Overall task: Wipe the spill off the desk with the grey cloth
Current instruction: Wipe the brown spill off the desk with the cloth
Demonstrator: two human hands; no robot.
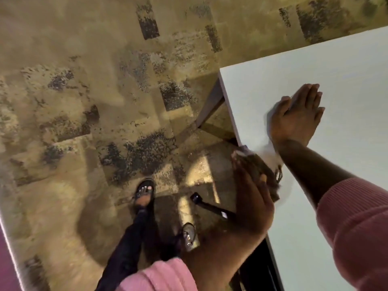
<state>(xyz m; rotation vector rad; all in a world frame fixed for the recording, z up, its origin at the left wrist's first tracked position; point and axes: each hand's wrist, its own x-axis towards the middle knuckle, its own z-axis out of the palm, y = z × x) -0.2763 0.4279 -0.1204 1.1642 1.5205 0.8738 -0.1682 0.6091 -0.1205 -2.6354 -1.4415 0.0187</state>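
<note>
Grey cloth [259,175] at desk [346,80] edge

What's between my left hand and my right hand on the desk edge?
In the head view, a crumpled brownish-grey cloth lies at the desk edge, between the cupped left hand and the right hand pressed flat on the top.

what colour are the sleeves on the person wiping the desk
Pink, ribbed knit; seen best in the head view on the right sleeve.
</note>
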